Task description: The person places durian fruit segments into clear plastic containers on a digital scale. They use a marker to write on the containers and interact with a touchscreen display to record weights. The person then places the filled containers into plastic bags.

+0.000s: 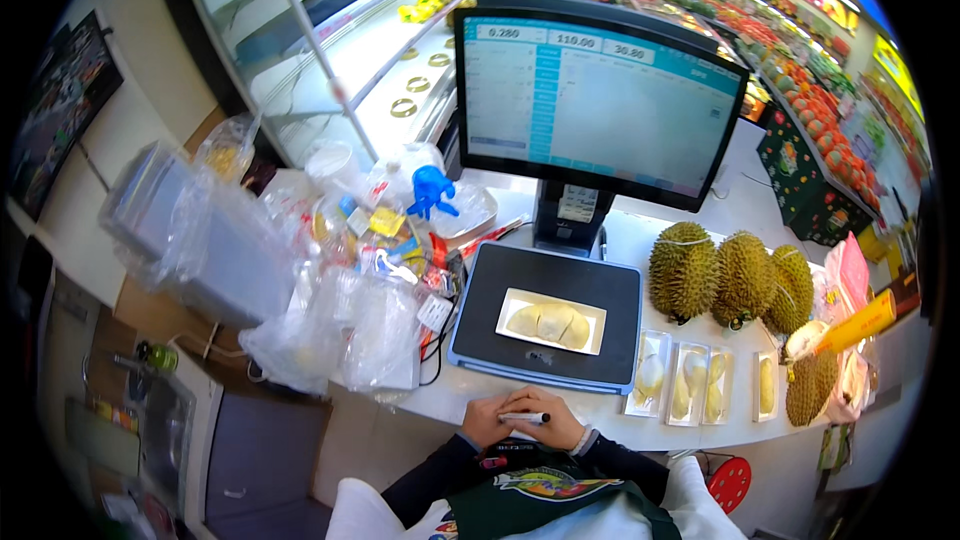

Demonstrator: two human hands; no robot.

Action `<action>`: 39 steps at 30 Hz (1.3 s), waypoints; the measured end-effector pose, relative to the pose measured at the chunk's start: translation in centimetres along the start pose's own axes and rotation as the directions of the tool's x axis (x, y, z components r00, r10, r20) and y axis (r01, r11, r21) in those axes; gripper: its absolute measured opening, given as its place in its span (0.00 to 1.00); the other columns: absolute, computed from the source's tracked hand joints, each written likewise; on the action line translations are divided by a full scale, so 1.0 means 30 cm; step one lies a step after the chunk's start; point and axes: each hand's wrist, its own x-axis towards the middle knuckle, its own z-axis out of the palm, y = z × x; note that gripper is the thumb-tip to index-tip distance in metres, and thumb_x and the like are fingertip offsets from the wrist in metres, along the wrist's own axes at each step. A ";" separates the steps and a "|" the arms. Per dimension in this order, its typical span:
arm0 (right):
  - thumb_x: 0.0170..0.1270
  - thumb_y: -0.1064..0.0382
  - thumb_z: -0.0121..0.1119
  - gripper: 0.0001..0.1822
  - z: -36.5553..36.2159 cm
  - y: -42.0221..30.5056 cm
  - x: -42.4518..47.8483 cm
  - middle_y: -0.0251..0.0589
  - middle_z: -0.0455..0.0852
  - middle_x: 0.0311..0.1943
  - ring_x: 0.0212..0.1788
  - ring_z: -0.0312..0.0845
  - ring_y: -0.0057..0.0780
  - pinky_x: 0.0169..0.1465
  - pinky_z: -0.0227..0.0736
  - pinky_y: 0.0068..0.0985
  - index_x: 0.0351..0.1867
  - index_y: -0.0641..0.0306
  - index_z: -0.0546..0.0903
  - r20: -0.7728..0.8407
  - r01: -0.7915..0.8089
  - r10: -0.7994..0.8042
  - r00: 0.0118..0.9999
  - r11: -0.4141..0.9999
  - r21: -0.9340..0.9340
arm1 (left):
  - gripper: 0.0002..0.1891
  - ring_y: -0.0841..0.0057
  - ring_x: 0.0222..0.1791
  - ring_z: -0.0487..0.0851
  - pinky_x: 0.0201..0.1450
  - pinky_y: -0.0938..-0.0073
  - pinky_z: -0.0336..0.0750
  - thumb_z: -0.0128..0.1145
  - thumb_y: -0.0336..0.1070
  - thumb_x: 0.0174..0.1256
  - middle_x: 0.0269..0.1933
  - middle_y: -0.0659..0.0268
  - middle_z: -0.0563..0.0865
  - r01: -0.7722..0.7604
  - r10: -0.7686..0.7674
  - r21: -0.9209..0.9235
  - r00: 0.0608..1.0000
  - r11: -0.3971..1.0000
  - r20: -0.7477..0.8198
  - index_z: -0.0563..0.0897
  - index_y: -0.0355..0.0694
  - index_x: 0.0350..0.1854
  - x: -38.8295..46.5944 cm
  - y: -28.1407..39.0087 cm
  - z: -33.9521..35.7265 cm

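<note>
My left hand (486, 420) and my right hand (551, 420) meet in front of my apron at the counter's edge. A marker pen (525, 417) with a black end lies across them; the right hand's fingers are around it, and the left fingertips touch by its other end. Just beyond the hands, a white tray (506, 315) of pale durian flesh (553, 324) rests on the black plate of a scale (480, 360). Behind it stands a monitor (592, 112) showing figures. Several trays of durian flesh (685, 382) lie right of the scale.
Whole durians (682, 270) stand at the back right, near an opened durian husk (811, 390) and a yellow object (859, 322). Plastic bags (300, 337), a blue glove (431, 193) and a grey-blue bin (225, 240) crowd the left. A glass display case (375, 67) stands behind.
</note>
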 end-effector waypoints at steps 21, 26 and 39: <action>0.58 0.72 0.64 0.10 0.088 0.083 0.513 0.43 0.84 0.33 0.33 0.82 0.36 0.40 0.77 0.28 0.43 0.66 0.83 -0.163 0.068 -0.120 0.979 0.954 -0.293 | 0.06 0.74 0.22 0.78 0.28 0.74 0.71 0.56 0.33 0.70 0.24 0.61 0.80 0.573 -0.493 -0.125 0.551 0.810 -0.673 0.80 0.35 0.38 -0.215 0.090 -0.344; 0.57 0.68 0.65 0.10 0.182 0.242 0.806 0.46 0.85 0.33 0.35 0.81 0.48 0.44 0.76 0.36 0.41 0.66 0.83 -0.220 0.145 -0.366 0.904 0.747 -0.649 | 0.08 0.84 0.28 0.76 0.34 0.80 0.71 0.51 0.32 0.74 0.29 0.67 0.82 0.506 -0.546 -0.272 0.540 0.819 -0.641 0.81 0.33 0.42 -0.142 0.053 -0.544; 0.70 0.67 0.57 0.11 0.137 -0.116 0.565 0.42 0.86 0.36 0.34 0.84 0.26 0.42 0.82 0.23 0.48 0.72 0.81 0.100 -0.372 0.445 0.890 0.582 0.723 | 0.23 0.84 0.40 0.79 0.39 0.84 0.73 0.59 0.36 0.70 0.52 0.58 0.85 0.260 -0.522 -0.643 0.814 0.720 -0.254 0.73 0.31 0.64 0.178 0.018 -0.677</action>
